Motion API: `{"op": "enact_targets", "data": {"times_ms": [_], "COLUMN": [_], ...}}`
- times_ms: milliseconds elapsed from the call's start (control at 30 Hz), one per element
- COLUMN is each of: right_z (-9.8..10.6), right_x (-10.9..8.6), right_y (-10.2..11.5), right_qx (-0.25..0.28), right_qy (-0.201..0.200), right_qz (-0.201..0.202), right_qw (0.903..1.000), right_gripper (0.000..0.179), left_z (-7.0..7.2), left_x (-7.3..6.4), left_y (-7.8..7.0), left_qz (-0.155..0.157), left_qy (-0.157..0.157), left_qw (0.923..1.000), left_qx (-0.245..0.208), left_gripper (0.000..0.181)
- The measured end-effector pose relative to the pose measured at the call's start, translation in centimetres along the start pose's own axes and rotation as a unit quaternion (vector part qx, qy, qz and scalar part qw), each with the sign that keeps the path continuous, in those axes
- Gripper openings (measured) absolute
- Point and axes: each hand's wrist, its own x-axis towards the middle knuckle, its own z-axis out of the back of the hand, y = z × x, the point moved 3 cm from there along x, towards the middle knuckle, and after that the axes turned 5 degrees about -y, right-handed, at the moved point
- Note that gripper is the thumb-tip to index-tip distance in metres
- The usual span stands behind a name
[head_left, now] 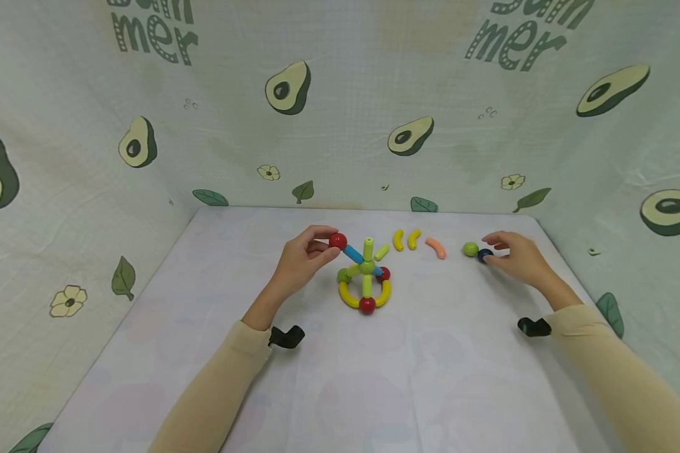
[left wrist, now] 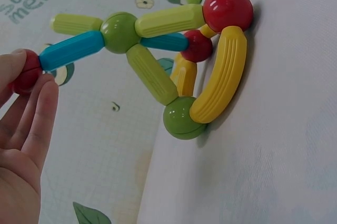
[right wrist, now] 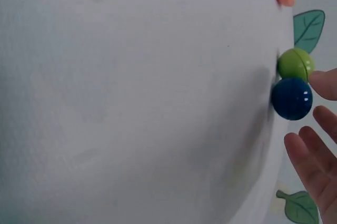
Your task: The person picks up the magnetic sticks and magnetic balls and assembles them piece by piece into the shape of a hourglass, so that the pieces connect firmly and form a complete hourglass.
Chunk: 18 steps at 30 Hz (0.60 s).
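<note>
Thumb and fingers of my left hand pinch a red ball at the upper left of a toy structure. A straight blue rod joins that ball to the green center ball. Light green rods and another blue rod run from the center to lower balls, linked by curved yellow rods in a ring on the table. One light green rod points upward. Over on the right, my right hand reaches around a dark blue ball with parted fingers. A green ball touches it.
Behind the structure lie a loose light green rod, two curved yellow rods and a curved orange rod. A white cloth covers the table; an avocado-print curtain rises at the back and sides.
</note>
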Motion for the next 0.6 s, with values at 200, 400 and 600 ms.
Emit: {"op": "enact_targets", "data": {"times_ms": [200,400,600], "right_z": [-0.6,-1.0,-1.3], "right_x": [-0.2,-0.5,-0.5], "right_y": [-1.5,-1.9,-2.1], "right_qx": [0.007,0.009,0.002], "right_qy": [0.017,0.029,0.026], "right_qz": [-0.002,-0.020,-0.028], "right_qw": [0.9998,0.9993,0.9993], "right_gripper": [0.039,0.039,0.035], "left_z": [0.0,0.0,0.0], "left_x": [0.0,-0.1,-0.1], "left_y": [-0.1,-0.2,-0.2], "left_qz": [0.005,0.003,0.004], "left_qy": [-0.001,0.001,0.000], "left_qw": [1.0000,1.0000,1.0000], "left_qx": [0.004,-0.001,-0.001], "left_gripper": [0.041,0.041,0.041]}}
